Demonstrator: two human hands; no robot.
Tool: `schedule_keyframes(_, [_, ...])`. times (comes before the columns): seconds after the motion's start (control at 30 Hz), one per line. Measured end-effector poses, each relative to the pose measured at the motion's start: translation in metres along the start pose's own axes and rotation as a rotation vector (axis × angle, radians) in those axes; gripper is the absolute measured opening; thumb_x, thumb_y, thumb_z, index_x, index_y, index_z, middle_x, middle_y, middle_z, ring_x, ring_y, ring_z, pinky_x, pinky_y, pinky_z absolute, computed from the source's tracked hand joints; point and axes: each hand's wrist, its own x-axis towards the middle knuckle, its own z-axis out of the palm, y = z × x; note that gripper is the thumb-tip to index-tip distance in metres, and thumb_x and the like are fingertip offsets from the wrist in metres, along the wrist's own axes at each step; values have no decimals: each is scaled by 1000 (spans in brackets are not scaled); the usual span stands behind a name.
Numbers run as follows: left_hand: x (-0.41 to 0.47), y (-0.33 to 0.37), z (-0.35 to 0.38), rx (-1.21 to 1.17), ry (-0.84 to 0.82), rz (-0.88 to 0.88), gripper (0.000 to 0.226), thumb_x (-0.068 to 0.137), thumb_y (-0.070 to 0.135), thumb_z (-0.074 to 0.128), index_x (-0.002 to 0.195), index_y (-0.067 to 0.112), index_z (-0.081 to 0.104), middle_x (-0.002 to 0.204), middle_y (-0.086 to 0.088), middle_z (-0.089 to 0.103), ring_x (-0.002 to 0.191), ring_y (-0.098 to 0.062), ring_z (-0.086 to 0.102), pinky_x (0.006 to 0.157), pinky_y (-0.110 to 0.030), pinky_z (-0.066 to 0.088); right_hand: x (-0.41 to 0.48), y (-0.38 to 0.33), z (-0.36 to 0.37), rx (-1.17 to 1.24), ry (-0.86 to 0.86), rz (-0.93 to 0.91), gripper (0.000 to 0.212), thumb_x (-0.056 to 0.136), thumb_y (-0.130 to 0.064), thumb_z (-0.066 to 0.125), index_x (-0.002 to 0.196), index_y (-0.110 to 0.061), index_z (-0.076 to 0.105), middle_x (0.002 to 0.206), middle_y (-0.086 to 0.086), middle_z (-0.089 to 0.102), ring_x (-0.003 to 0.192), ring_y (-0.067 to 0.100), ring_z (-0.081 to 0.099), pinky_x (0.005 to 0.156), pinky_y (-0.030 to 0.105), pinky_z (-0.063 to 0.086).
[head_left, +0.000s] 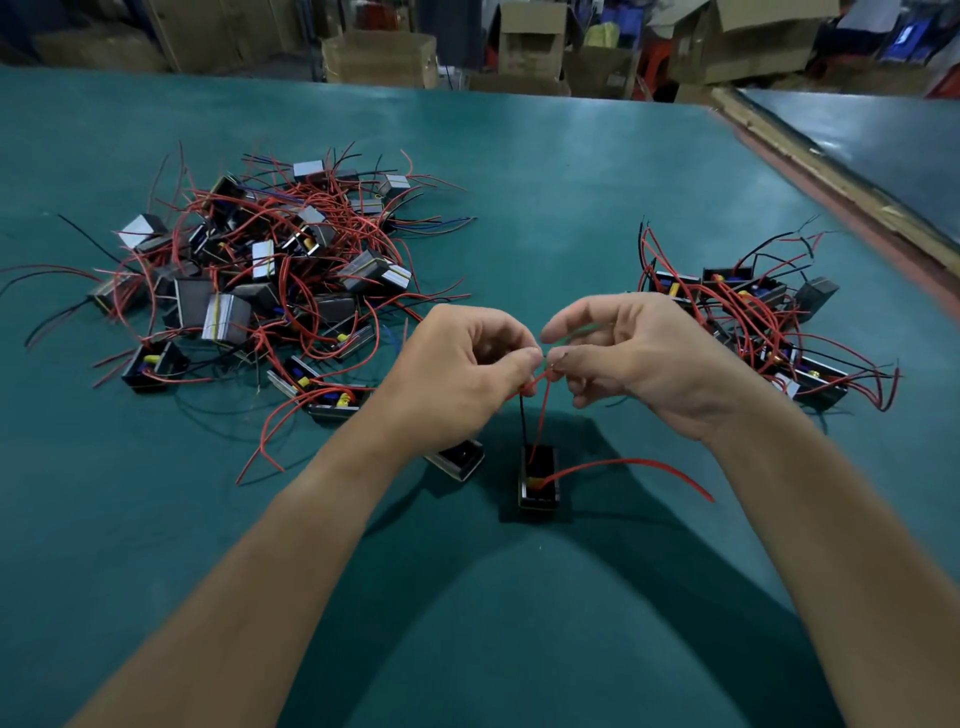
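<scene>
A small black transformer (538, 479) stands on the green table (545, 208) just below my hands. Red and black wires (537, 415) rise from it to my fingertips. My left hand (457, 369) pinches those wire ends between thumb and fingers. My right hand (628, 358) meets it, pinching the wire tips with thumb and forefinger; a thin green strand (582, 332) runs along its fingers. Another red lead (628, 464) trails right from the transformer across the table. A second transformer (460, 460) lies partly hidden under my left wrist.
A big tangled heap of transformers with red, black and blue wires (260, 280) lies at the left. A smaller group (753, 322) lies at the right. The table's right edge (831, 208) runs diagonally; cardboard boxes (379, 57) stand beyond the far edge.
</scene>
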Motion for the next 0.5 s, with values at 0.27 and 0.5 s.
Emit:
schedule_keyframes(0.27, [0, 7, -7, -237, -86, -242, 23, 94, 3, 58, 73, 7, 67, 58, 1, 63, 41, -8, 46, 44, -15, 41, -2, 4, -4, -130, -40, -284, 28, 79, 15, 71, 83, -12, 75, 67, 2, 74, 58, 12, 65, 63, 23, 58])
schedule_keyframes(0.5, [0, 7, -9, -230, -103, -333, 24, 94, 8, 59, 72, 8, 67, 59, -1, 65, 40, -7, 46, 42, -14, 40, 1, 6, -4, -354, 10, -335, 22, 82, 4, 75, 85, -18, 79, 67, 1, 74, 59, 9, 64, 62, 24, 56])
